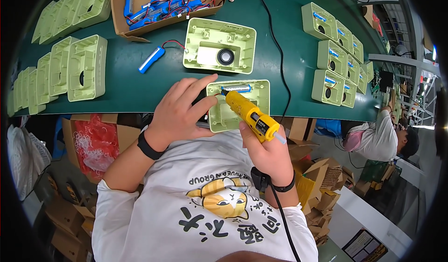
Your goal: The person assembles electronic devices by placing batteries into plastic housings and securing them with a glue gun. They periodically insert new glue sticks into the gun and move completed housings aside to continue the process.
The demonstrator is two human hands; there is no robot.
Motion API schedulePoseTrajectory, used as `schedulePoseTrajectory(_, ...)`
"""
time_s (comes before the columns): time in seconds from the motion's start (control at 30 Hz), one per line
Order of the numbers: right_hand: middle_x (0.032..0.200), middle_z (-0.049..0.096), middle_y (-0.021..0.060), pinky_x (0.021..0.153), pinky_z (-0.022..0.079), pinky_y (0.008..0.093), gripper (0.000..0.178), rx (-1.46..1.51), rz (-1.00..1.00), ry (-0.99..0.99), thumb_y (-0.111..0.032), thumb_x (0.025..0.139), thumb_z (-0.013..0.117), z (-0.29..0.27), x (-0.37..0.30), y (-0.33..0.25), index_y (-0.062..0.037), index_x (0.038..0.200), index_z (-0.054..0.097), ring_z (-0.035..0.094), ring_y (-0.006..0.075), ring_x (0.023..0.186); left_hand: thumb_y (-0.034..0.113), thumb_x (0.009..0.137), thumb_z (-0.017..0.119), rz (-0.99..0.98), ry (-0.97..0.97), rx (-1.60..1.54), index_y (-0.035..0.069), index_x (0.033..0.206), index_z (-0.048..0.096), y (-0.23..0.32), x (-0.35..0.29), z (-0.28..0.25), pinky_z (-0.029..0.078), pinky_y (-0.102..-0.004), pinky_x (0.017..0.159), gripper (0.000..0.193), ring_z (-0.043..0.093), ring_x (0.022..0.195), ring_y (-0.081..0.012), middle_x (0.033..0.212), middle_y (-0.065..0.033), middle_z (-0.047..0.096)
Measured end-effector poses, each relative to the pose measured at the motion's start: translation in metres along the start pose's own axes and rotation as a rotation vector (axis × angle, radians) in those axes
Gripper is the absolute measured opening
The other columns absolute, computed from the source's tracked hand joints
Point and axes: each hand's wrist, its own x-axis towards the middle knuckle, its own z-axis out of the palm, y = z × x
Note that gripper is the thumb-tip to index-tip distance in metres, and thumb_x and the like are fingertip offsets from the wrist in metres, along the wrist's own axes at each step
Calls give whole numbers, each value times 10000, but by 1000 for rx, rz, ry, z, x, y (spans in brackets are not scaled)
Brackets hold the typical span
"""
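In the head view, my right hand (271,157) is wrapped round a yellow hot glue gun (246,110). Its nozzle points into a pale green plastic housing (225,120) at the table's near edge, close to the left end of a blue cylindrical battery (240,88) inside. My left hand (179,106) grips that housing at its left side, thumb low and index finger over the rim. Beyond it lies a second green housing (200,64) with a round black speaker (225,56). A loose blue battery (151,60) beside it has red and black wires reaching that housing.
A cardboard box (120,26) of wired batteries stands at the far left. Rows of green housings (87,92) line the left; several with batteries (327,94) stand right. A black cable (281,52) crosses the green table (163,92). Another person (375,138) sits at right.
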Motion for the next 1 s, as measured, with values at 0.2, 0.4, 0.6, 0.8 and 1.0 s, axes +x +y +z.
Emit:
schedulePoseTrajectory(0.2, 774, 735, 59, 654, 534, 335, 210, -43, -30, 14, -153, 1099, 756, -2, 1, -8, 49, 1153, 765, 691, 154, 683, 392, 607, 991, -7, 6, -8, 108, 1125, 719, 0, -1, 1, 587, -456, 1002, 651, 664, 1227, -355, 1605, -114, 643)
schedulePoseTrajectory(0.4, 799, 745, 64, 649, 523, 330, 221, -84, -35, 45, -165, 1112, 737, -7, -4, -5, 40, 1181, 783, 656, 138, 676, 419, 613, 995, -5, 1, 0, 111, 1126, 725, -1, -1, 2, 586, -457, 998, 657, 664, 1226, -356, 1607, -117, 640)
schedulePoseTrajectory(0.6, 828, 765, 42, 627, 514, 309, 243, 104, 54, 17, -182, 1118, 730, -14, -8, -2, 33, 1210, 796, 646, 109, 673, 378, 608, 1022, 9, 22, -23, 110, 1194, 677, -2, 0, 3, 585, -463, 994, 731, 676, 1210, -369, 1604, -131, 642)
schedulePoseTrajectory(0.8, 842, 753, 16, 588, 503, 272, 261, 299, 94, 40, -177, 1118, 725, -8, -8, 3, 52, 1232, 776, 630, 76, 646, 312, 572, 1048, 9, 61, -73, 114, 1249, 599, -1, 0, 4, 585, -474, 993, 836, 690, 1188, -391, 1588, -145, 654)
schedulePoseTrajectory(1.0, 757, 737, 151, 646, 557, 393, 202, 300, 159, 32, -141, 1066, 756, -5, 0, 5, 36, 1160, 779, 718, 301, 651, 323, 595, 1049, 12, 52, -45, 120, 1234, 599, 2, 2, 5, 587, -476, 992, 807, 693, 1183, -389, 1573, -143, 663)
